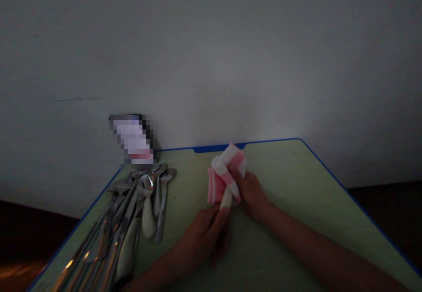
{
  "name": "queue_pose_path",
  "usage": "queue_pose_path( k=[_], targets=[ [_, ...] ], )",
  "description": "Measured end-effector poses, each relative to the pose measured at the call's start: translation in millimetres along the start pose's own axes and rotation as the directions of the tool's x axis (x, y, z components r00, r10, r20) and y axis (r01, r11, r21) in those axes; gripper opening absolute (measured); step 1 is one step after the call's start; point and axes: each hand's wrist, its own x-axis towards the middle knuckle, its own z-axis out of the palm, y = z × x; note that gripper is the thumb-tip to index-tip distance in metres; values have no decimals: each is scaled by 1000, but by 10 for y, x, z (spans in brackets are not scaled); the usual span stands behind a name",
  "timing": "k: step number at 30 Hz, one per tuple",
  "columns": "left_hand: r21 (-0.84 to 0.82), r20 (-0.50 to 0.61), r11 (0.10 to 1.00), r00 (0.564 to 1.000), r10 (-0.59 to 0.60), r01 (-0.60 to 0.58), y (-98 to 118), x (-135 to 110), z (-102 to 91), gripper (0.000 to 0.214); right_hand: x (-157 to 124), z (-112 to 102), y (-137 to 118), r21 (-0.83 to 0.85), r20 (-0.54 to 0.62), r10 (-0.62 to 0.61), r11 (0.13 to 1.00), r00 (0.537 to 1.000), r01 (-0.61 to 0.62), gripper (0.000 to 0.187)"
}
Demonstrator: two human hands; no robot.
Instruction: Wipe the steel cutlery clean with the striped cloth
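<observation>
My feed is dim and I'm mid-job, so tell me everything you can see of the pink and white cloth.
The cloth looks like soft fabric, with pink and white bands. It is bunched and folded, one corner pointing away from the person and a striped flap to the left. The right hand pinches it around a pale handle, whose near end the left hand holds. Whether it touches the green table is unclear.

No words, numbers or signs can be read; the propped device's screen (132, 136) is pixelated.
</observation>
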Motion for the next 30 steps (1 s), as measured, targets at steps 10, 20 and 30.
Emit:
queue_pose_path(
  k=[10,20,30],
  targets=[
    [-122,54,992,998,30,-23,8,-6,16,35,228,-134,6,9,-40,-114,993,993,115,39],
    [-183,21,982,998,57,-52,-71,-5,23,34,222,-185,15,-137,108,-84,986,991,99,40],
    [-361,20,933,1000,6,1,-98,24,-5,31,180,-167,-29,3,243,-14,1000,970,13,33]
  ],
)
